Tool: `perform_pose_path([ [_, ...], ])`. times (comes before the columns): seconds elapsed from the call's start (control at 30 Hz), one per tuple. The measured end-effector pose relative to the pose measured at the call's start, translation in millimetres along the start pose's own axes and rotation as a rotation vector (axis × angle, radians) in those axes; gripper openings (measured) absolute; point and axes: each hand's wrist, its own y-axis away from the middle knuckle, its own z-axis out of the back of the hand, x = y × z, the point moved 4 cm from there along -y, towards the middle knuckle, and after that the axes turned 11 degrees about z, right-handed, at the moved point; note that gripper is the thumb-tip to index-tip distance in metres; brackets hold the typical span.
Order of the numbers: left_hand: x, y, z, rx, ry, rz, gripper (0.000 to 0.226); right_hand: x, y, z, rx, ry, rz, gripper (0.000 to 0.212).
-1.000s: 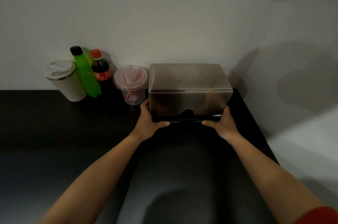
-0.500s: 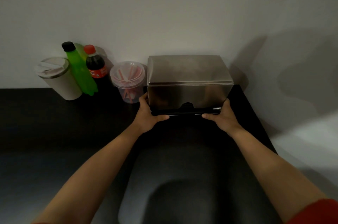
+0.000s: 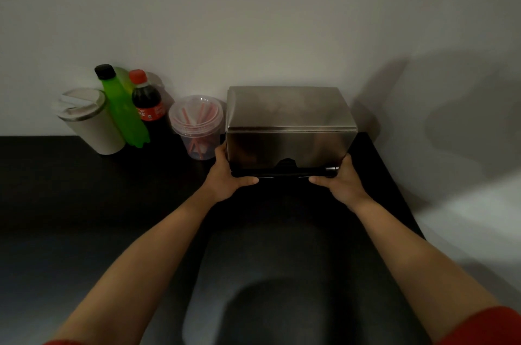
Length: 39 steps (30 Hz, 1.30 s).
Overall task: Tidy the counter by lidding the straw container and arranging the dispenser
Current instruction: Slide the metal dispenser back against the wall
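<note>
A metal dispenser (image 3: pixel 290 130) is being gripped at its lower front corners by both hands: the left hand (image 3: pixel 225 175) is being pressed to the left corner and the right hand (image 3: pixel 342 179) to the right, fingers curled around the sides and thumbs laid along the dark front base. The dispenser is being kept at the back of the black tabletop (image 3: pixel 70 189), close to the wall (image 3: pixel 253 34). Just beside its left side a lidded clear straw container (image 3: pixel 197 126), holding red and white straws, is being crowded by the left hand. Further left, a cola bottle (image 3: pixel 148 107) with a partly legible red label, a green bottle (image 3: pixel 121 107) and a lidded tumbler (image 3: pixel 90 122) are being shown clustered together. The tabletop's right edge is lying near the dispenser; open dark surface is being left in front.
</note>
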Motion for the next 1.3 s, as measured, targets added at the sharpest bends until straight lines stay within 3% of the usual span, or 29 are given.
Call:
perform_pose_path([
  [0.6, -3.7, 4.0, -2.9, 0.000, -0.045, 0.016, 0.105, 7.4, 4.2, 2.1, -0.080, 0.018, -0.004, 0.085],
  [1.07, -4.3, 14.4, -2.8, -0.134, -0.017, 0.063, 0.085, 18.6, 14.5, -0.4, -0.101, 0.152, 0.013, 0.082],
  [1.3, -7.0, 27.9, 1.9, -0.206, -0.025, 0.046, 0.080, 21.5, 28.9, -0.7, -0.073, 0.242, -0.076, 0.074],
])
